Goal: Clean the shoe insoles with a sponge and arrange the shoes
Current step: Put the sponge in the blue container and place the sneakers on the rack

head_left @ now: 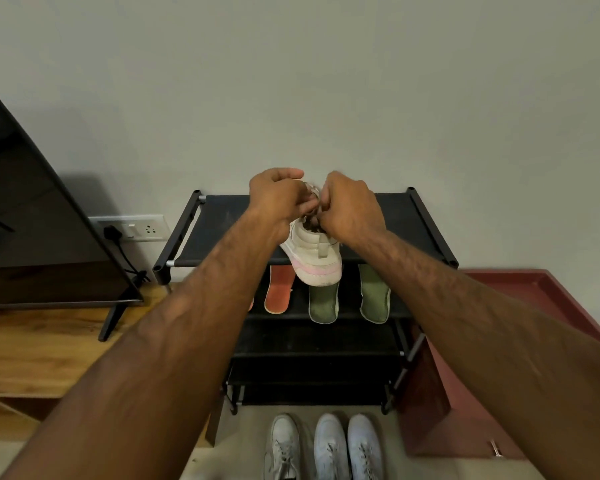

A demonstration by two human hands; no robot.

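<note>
I hold a white sneaker with a pink sole stripe (317, 259) above the top shelf of a black shoe rack (409, 230), heel towards me. My left hand (278, 197) and my right hand (349, 206) both grip the shoe at its opening, fingers curled around the laces and tongue. On the second shelf lie an orange insole (279, 292) and two green insoles (323, 303) (374, 294). Another orange insole is mostly hidden behind my left forearm. No sponge is in view.
Three pale sneakers (329, 445) stand on the floor in front of the rack. A dark TV (32, 220) on a wooden cabinet (32, 344) is at the left, with a wall socket (136, 228) behind. A maroon cabinet (534, 296) stands at the right.
</note>
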